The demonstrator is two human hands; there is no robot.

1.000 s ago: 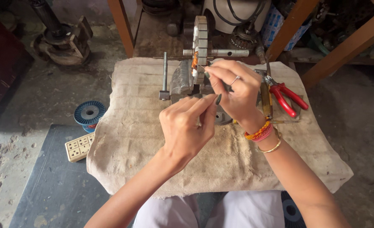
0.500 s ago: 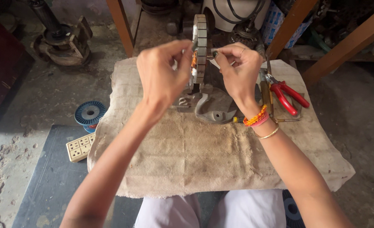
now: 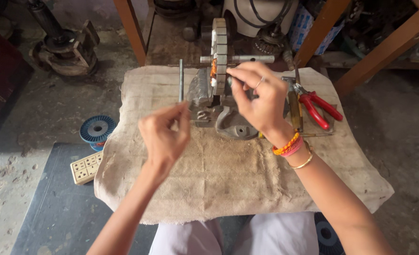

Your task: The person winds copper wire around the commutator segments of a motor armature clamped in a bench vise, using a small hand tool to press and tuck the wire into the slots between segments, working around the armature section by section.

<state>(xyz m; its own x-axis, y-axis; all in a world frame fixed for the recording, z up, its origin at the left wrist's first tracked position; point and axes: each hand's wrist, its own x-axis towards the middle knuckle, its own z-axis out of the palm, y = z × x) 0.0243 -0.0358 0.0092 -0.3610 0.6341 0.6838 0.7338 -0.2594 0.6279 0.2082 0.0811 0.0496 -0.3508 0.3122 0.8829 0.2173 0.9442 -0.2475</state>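
A segmented stator core (image 3: 219, 52), a ring of pale laminated blocks with copper-orange winding showing at one slot, stands on edge in a small grey bench vise (image 3: 209, 97) on a burlap cloth (image 3: 228, 174) spread over the worktop. The right hand (image 3: 256, 99) reaches over the vise, its fingers pinched together at the core's right face; whatever they hold is too thin to make out. The left hand (image 3: 164, 134) hovers lower and to the left, apart from the core, thumb and forefinger pressed closed; what they grip cannot be told.

The right hand hides most of the vise's right side. A steel rod (image 3: 181, 80) stands upright just left of the vise. To the right lie red-handled pliers (image 3: 320, 108), with a yellow-handled tool (image 3: 294, 111) between them and the hand's wrist. Off the cloth, on the floor at left, rest a blue wire spool (image 3: 97, 130) and a cream socket strip (image 3: 86, 166). A blue-and-white printed package (image 3: 301, 26) sits behind an orange wooden leg (image 3: 320, 30) at upper right.
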